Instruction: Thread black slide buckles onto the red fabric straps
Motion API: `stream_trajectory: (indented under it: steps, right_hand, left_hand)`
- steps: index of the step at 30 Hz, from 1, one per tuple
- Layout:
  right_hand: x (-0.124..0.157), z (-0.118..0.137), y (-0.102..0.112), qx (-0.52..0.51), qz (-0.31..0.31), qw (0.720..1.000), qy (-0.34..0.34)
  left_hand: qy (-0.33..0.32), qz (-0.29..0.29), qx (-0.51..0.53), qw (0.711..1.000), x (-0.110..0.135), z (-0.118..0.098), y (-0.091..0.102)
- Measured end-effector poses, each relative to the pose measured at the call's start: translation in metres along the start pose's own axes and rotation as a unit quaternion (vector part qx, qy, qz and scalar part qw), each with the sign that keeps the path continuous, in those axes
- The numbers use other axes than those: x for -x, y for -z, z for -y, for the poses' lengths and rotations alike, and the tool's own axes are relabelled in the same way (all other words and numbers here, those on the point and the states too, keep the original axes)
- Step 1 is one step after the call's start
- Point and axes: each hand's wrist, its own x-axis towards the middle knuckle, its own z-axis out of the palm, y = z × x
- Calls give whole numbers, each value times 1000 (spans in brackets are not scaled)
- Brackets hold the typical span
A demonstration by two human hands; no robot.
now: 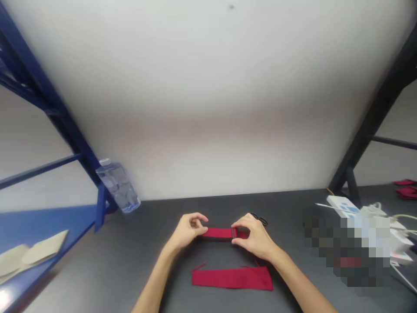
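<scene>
Fingers of both hands close in a pinch on a red cloth strip (217, 233): the left hand (186, 230) at one end, the right hand (256, 238) at the other. Its long axis runs crosswise between them — a wider red cloth (232, 278) lies flat just below the fingers, toward the body.

Plain dark-red fabric strips (232, 278) on a dark grey tabletop (137, 278), blue shelf frame (81, 217).

This is a plain workshop: a dark workbench (97, 269) stands against a white wall (208, 130), beside blue steel shelving (42, 91). White power adapters (399, 237) and cables (400, 216) sit near stacked red fabric (405, 191).
</scene>
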Motion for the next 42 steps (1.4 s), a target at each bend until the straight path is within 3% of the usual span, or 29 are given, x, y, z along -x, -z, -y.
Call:
stream_trajectory:
  steps: [4,7,10,14,19,27,31,35,38,42]
  right_hand:
    - [-1,-14,18,-6,16,999,-37]
    - [0,-29,35,43,-16,996,-72]
    - [2,-38,41,85,22,991,-105]
    - [4,-37,28,87,79,985,-127]
    - [5,-37,15,58,96,987,-118]
    - [6,-40,21,-8,90,989,-118]
    - [4,-29,25,-121,99,980,-124]
    - [3,-18,34,-296,116,938,-136]
    - [5,-9,40,-405,111,901,-109]
    - [6,1,39,-478,165,859,-85]
  left_hand:
    - [-63,-40,-166,983,5,-9,1]
    - [-118,-84,-232,962,9,-18,-11]
    - [-162,-33,-235,958,13,-25,-35]
    - [-182,28,-248,951,16,-23,-68]
    - [-182,32,-256,949,9,-11,-81]
    - [-171,35,-188,967,7,-12,-70]
    - [-134,45,-94,985,9,-17,-67]
    - [-62,90,79,991,10,-19,-66]
    - [-24,107,179,978,10,-20,-64]
    - [-1,111,276,955,11,-21,-63]
